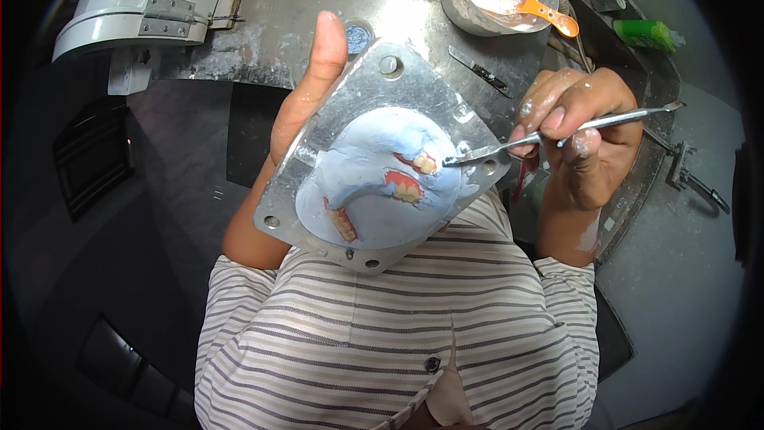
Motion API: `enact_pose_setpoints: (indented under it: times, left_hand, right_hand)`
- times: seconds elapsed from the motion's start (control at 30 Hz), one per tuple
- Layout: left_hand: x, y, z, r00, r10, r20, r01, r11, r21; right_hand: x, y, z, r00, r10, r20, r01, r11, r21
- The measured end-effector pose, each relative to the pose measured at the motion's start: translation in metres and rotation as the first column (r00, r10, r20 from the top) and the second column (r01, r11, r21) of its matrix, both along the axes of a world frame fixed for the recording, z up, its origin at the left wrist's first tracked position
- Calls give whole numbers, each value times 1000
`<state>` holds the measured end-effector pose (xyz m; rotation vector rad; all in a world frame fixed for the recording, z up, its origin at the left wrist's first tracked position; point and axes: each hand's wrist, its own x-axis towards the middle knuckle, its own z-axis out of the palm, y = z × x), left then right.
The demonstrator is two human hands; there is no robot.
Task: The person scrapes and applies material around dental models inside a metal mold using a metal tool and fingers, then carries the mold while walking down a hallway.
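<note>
Your left hand (306, 95) is holding up a square metal plate (382, 72) from behind, with the thumb lying straight along its left edge and the other fingers hidden under it. On the plate is sitting a mound of pale blue plaster (366, 183), with small pink and cream tooth pieces (404, 187) showing in it. Your right hand (577, 131) is closing its fingers around a thin metal spatula (557, 134), held like a pen, and the tip is touching the plaster at its right side, near the upper tooth piece. White powder is sticking to these fingers.

Beyond the plate, the grey metal desk (302, 24) is looking stained and dusty. On it are standing a bowl (461, 8) of white powder with an orange spoon (533, 6), a green bottle (645, 32) lying at the right, and a white machine (135, 0) at the left. You are wearing a striped shirt (366, 334).
</note>
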<state>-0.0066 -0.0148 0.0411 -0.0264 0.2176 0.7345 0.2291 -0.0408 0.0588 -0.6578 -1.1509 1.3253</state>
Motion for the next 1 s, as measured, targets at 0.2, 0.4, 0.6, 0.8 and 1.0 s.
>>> enact_pose_setpoints:
  times: [0.2,0.4,0.6,0.8,1.0]
  left_hand:
    - [-2,-3,-9,991,-38,125,40,999,-11]
    - [0,-3,3,1000,-21,14,22,997,-72]
    - [0,-3,-5,969,-17,246,44,994,-105]
    - [0,0,21,939,-136,-316,94,985,-147]
    - [-10,-3,-2,994,-65,-88,58,995,-75]
  right_hand:
    - [-1,-1,-8,999,14,30,-17,997,80]
    - [-3,-4,-3,1000,-26,16,25,998,57]
    - [-3,-7,-6,1000,-24,-5,24,996,87]
    - [-6,-8,1,998,-61,28,61,998,17]
    - [-1,-7,-1,998,-24,55,20,997,80]
